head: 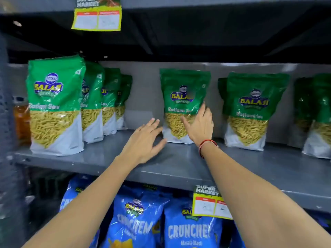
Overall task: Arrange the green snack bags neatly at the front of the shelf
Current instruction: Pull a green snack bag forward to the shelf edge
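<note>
Your right hand (200, 125) rests flat, fingers spread, against the upright green-and-white plastic snack bag (182, 97) standing mid-depth on the grey metal shelf (179, 163). Your left hand (145, 140), fingers spread and holding nothing, hovers just left of its base.

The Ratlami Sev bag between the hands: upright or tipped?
Upright. The Ratlami Sev bag stands on its white base on the grey shelf, label facing forward.
</note>
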Action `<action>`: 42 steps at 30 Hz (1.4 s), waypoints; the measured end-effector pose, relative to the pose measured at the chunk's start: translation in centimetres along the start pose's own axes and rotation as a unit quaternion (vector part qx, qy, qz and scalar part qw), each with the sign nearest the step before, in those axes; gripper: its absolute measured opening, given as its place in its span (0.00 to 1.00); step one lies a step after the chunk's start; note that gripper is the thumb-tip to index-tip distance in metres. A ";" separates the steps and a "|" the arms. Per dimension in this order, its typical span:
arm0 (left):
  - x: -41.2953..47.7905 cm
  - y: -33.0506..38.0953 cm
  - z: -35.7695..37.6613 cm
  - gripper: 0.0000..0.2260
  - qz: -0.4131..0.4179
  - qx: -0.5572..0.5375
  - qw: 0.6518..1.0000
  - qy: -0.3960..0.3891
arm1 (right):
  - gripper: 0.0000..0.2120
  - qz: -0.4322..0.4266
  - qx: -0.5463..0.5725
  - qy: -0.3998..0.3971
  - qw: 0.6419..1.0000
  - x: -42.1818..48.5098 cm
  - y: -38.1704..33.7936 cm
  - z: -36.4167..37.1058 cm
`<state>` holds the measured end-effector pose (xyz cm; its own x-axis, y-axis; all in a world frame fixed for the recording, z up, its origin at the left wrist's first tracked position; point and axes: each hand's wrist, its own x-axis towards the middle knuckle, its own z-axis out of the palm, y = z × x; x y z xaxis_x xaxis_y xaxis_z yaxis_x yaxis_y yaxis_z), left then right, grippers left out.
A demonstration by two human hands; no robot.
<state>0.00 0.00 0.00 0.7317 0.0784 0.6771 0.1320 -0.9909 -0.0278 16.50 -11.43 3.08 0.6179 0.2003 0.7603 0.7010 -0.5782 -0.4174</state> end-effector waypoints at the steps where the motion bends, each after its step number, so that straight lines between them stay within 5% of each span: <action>1: -0.7 -0.7 0.0 0.25 -0.022 -0.017 0.999 -0.034 | 0.45 0.026 0.019 -0.015 0.999 -0.1 -0.4 0.7; 7: -4.5 -2.0 -0.8 0.30 -0.106 -0.091 0.975 -0.172 | 0.55 0.114 0.083 -0.066 0.988 -0.7 -3.0 4.3; 24: -6.1 -1.8 -0.4 0.21 -0.085 -0.006 0.991 -0.101 | 0.59 0.165 0.081 -0.009 0.983 -0.4 -4.2 6.2; 33: -6.1 -2.5 -0.9 0.46 -0.042 -0.035 0.978 -0.200 | 0.60 0.149 0.064 -0.007 0.987 -2.4 -5.0 4.3; 42: -7.0 -2.1 -0.9 0.49 -0.031 0.001 0.987 -0.158 | 0.59 0.130 0.064 0.010 0.989 -5.9 -5.8 0.6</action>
<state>-5.96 1.40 -4.03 0.8941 0.1705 0.4141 0.1853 -0.9827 0.0047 8.95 -8.79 0.75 0.7772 0.0423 0.6279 0.5594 -0.5036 -0.6584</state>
